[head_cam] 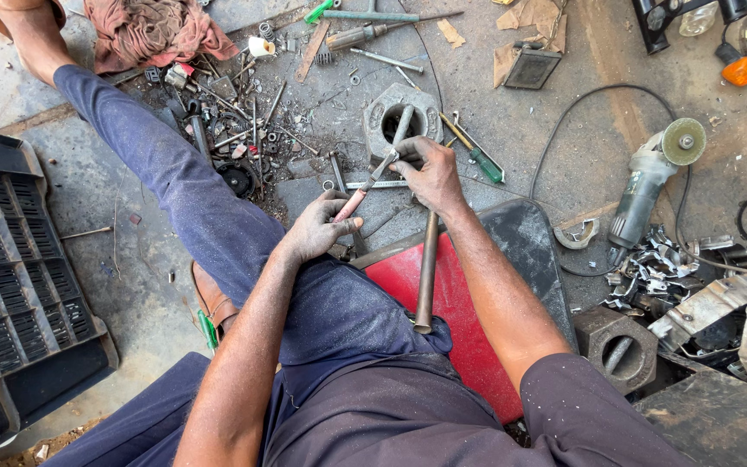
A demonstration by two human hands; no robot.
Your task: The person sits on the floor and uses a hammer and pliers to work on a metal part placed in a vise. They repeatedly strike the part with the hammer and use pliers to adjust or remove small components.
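I sit on the ground with one leg in blue trousers stretched out. My left hand (320, 227) grips the reddish handle of a pair of pliers (373, 177), whose jaws point up toward my right hand. My right hand (428, 169) is closed around the top of a long metal rod (427, 275) and a thin piece at the pliers' jaws. The rod runs down over a red and black seat pad (464, 316) toward my lap. Just beyond the hands lies a hexagonal metal block with a round hole (401, 117).
An angle grinder (650, 177) with its cable lies to the right, beside scrap metal (693, 285) and a dark metal block (620, 346). Loose bolts, tools and a rag (153, 30) litter the floor ahead. A green-handled screwdriver (475, 154) lies near. A black grille (10, 285) sits left.
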